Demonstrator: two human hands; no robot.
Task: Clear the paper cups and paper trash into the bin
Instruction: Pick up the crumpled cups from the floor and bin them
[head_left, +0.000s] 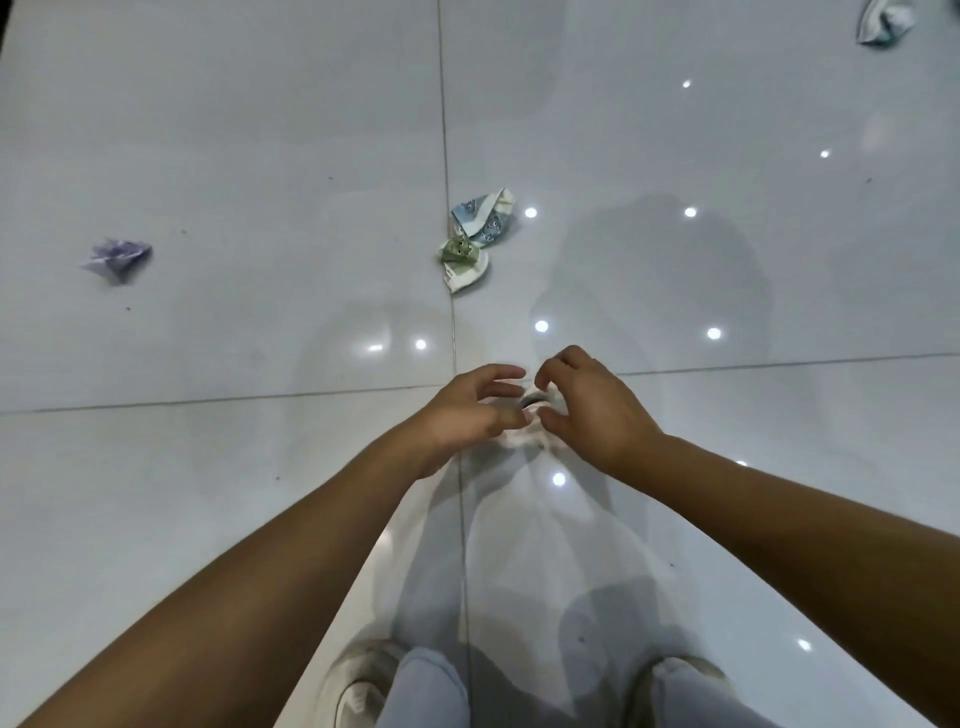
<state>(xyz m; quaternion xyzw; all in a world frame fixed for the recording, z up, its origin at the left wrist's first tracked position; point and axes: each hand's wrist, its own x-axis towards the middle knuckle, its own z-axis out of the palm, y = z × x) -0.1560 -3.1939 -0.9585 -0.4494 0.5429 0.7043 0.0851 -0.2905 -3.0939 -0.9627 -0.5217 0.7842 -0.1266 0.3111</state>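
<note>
White glossy floor tiles (208, 156) carry the litter. The left hand (462, 415) and right hand (592, 410) meet over a pale crumpled item (530, 441) (too hidden to name surely, perhaps a paper cup), their fingers (498, 375) curled around it from both sides and pinching its top. A flattened printed paper cup (475, 236) lies on a tile seam farther out from the hands. A crumpled lilac paper (117, 257) sits toward the floor's left edge, and another crushed cup (883, 21) lies at the far right corner. Pale shoes (358, 686) show at the near edge.
</note>
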